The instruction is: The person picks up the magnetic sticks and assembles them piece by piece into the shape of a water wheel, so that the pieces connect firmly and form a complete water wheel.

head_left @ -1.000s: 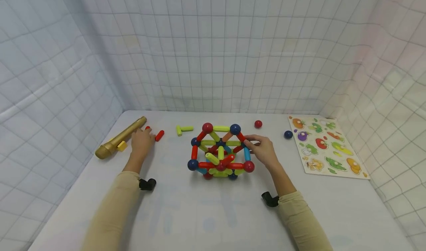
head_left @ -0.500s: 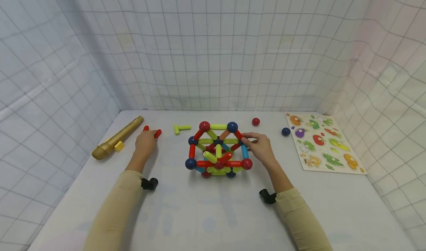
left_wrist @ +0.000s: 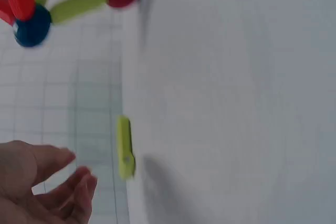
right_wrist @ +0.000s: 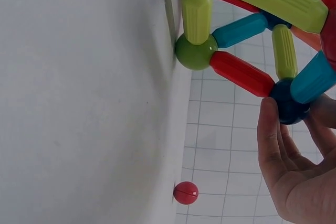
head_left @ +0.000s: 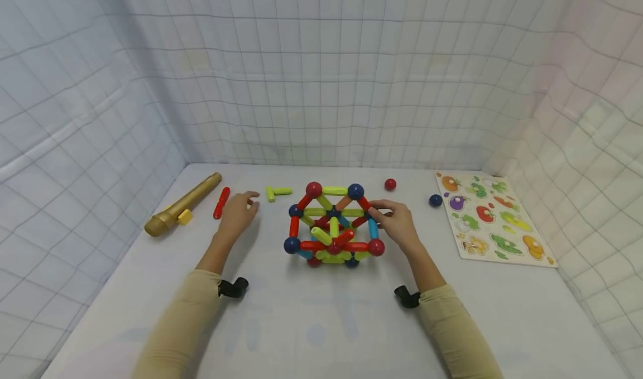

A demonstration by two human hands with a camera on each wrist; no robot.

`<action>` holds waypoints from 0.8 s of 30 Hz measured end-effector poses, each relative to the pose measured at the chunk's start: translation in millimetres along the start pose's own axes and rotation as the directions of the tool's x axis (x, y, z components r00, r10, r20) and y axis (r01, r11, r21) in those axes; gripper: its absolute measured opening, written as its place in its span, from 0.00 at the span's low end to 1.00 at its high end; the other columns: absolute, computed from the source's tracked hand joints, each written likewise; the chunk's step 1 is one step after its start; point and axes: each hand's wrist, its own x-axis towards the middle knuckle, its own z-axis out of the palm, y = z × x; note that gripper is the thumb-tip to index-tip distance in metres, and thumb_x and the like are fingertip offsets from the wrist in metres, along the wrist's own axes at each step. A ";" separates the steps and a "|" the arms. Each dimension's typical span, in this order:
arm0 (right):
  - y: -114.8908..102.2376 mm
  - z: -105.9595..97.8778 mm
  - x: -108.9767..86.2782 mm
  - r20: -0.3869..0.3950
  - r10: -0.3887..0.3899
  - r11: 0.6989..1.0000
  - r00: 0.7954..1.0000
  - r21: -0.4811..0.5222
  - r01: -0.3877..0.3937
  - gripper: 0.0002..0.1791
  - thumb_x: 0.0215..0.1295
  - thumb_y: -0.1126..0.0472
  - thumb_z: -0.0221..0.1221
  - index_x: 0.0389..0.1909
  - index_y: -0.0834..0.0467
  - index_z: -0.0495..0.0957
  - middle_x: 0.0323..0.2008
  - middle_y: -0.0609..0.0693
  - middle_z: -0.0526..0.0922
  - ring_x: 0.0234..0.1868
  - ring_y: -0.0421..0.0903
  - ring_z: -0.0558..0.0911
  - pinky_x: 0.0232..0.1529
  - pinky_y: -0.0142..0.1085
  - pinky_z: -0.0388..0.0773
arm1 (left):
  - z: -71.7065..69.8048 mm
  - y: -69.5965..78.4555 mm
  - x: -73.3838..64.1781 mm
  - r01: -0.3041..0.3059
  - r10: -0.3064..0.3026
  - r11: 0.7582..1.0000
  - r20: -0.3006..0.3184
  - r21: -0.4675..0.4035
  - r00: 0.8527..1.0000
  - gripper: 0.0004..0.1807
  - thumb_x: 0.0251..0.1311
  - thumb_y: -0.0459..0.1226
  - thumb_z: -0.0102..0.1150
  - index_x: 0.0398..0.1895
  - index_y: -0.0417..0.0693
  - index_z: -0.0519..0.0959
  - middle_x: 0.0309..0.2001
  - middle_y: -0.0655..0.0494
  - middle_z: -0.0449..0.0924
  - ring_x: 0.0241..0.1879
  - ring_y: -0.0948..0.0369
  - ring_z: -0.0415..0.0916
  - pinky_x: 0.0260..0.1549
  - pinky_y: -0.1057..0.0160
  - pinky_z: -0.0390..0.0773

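A ball-and-stick structure (head_left: 334, 246) of red, yellow-green, blue and orange sticks joined by balls stands mid-table. My right hand (head_left: 397, 222) pinches a dark blue ball (right_wrist: 289, 103) at its right corner, fingers on one side and thumb on the other. My left hand (head_left: 239, 214) is left of the structure, fingers loosely bent with nothing between them, as the left wrist view also shows. Beyond its fingertips lie two yellow-green sticks (head_left: 281, 191), one across the other's end. Just left of that hand two red sticks (head_left: 221, 202) lie end to end.
A gold toy microphone (head_left: 186, 203) lies at the far left, with a yellow block (head_left: 185, 217) beside it. Towards the back right are a loose red ball (head_left: 390, 184) and a loose blue ball (head_left: 435, 200). A vegetable puzzle board (head_left: 494, 220) lies at the right; grid-patterned cloth walls surround the table.
The two red sticks, earlier apart at my left hand, now lie joined in line. My left hand has let go and moved right. My right hand keeps its hold.
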 end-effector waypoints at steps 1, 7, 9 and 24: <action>0.4 -0.4 -0.3 -0.005 0.003 1.000 1.000 -0.001 -0.003 0.19 0.70 0.56 0.58 0.57 0.59 0.78 0.55 0.61 0.80 0.52 0.57 0.84 0.43 0.38 0.84 | 3.5 9.4 -1.6 -0.026 0.032 0.992 0.051 -0.121 0.998 0.20 0.71 0.41 0.48 0.61 0.40 0.74 0.52 0.35 0.79 0.48 0.43 0.79 0.46 0.49 0.81; 2.8 1.8 1.7 0.012 0.010 0.999 1.000 0.032 -0.010 0.19 0.69 0.55 0.58 0.57 0.58 0.79 0.54 0.60 0.81 0.51 0.56 0.84 0.43 0.38 0.84 | 16.0 46.0 -15.1 0.065 0.142 0.803 0.296 -0.592 0.944 0.29 0.69 0.53 0.50 0.66 0.44 0.71 0.59 0.40 0.77 0.55 0.47 0.79 0.61 0.47 0.73; 4.5 -0.2 5.3 0.052 0.002 1.000 0.999 0.029 -0.003 0.20 0.69 0.54 0.58 0.57 0.59 0.78 0.54 0.60 0.81 0.50 0.56 0.85 0.43 0.38 0.84 | 16.4 48.2 -18.7 0.078 0.136 0.794 0.301 -0.603 0.944 0.30 0.68 0.53 0.52 0.65 0.44 0.72 0.59 0.40 0.78 0.56 0.46 0.79 0.64 0.43 0.68; 77.1 -109.9 76.3 -0.042 0.128 0.690 0.991 -0.714 -0.119 0.19 0.65 0.64 0.55 0.56 0.66 0.77 0.56 0.68 0.78 0.58 0.66 0.75 0.57 0.56 0.73 | 23.4 49.7 -16.5 0.063 0.165 0.758 0.285 -0.649 0.944 0.28 0.69 0.50 0.52 0.65 0.43 0.72 0.60 0.40 0.77 0.59 0.44 0.77 0.66 0.40 0.63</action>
